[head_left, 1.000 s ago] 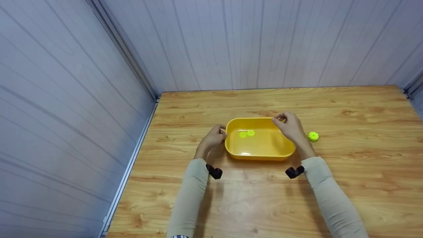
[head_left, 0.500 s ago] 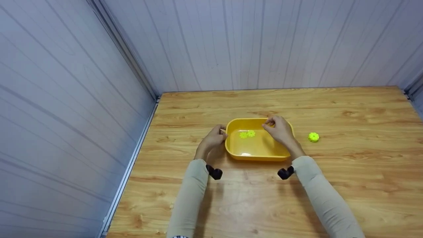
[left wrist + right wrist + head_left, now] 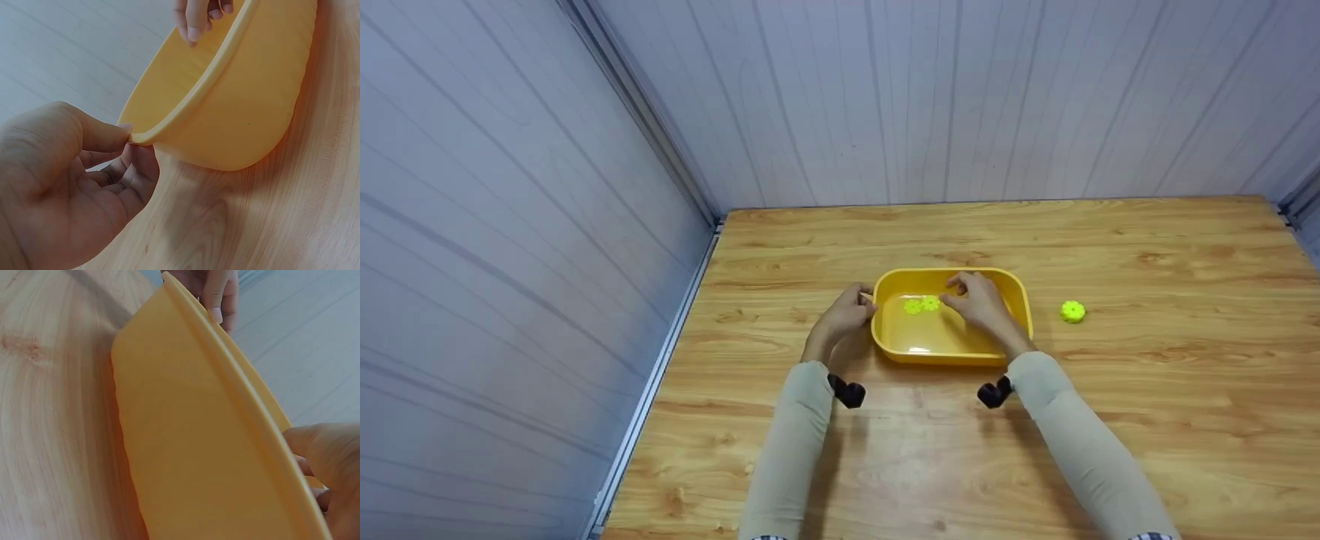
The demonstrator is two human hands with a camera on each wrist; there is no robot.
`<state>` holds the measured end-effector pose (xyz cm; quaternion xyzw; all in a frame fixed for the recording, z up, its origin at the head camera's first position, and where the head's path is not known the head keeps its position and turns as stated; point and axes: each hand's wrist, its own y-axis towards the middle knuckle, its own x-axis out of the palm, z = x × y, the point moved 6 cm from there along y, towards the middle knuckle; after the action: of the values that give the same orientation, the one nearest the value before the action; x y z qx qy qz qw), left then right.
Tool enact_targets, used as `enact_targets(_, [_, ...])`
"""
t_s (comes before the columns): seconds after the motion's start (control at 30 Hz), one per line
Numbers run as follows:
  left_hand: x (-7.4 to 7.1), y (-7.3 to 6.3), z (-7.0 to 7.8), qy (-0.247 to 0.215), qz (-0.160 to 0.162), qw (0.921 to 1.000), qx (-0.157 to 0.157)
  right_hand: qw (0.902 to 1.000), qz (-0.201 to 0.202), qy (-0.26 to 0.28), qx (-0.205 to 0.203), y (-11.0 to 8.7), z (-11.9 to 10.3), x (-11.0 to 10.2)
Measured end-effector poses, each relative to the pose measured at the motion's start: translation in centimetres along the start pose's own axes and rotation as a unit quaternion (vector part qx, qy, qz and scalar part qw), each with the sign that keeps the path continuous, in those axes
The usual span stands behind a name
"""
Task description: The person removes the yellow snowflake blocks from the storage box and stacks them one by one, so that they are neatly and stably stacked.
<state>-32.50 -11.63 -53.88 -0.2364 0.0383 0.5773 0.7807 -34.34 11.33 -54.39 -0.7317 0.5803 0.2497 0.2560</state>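
A yellow plastic basin (image 3: 952,358) with a raised rim stands on the table. My left hand (image 3: 844,311) pinches its left rim between thumb and fingers, as the left wrist view shows closely at the rim (image 3: 143,138). Two flat yellow-green flower-shaped pieces, one left (image 3: 913,306) and one right (image 3: 931,303), lie on the basin floor. My right hand (image 3: 979,301) reaches inside, thumb and index fingertips apart, just right of the right-hand flower. Nothing shows between its fingers. In the right wrist view the basin wall hides part of that hand (image 3: 332,467).
A small stack of yellow-green flower pieces (image 3: 1072,311) sits on the wooden table (image 3: 1170,360), right of the basin. Pale panel walls (image 3: 945,105) rise at the back and left. Both forearms come in from the front edge.
My right hand has moved left from above the basin's right back rim into the basin, close to the flower pieces. The left hand, basin and flowers have stayed in place.
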Motion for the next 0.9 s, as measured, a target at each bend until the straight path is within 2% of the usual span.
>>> enact_targets(0.3, [0.0, -0.1, -0.1, 0.002, -0.001, 0.9999, -0.012, 0.9983, -0.046, -0.036, -0.005, 0.5, -0.1, 1.6])
enact_targets(0.57, [0.1, -0.1, 0.1, 0.001, 0.004, 1.0000, 0.002, 0.9960, -0.076, -0.047, 0.001, 0.5, -0.1, 2.3])
enact_targets(0.9, [0.1, -0.1, 0.1, 0.001, 0.004, 0.9999, 0.010, 0.9913, -0.071, -0.108, -0.027, 0.8, -0.7, 2.5])
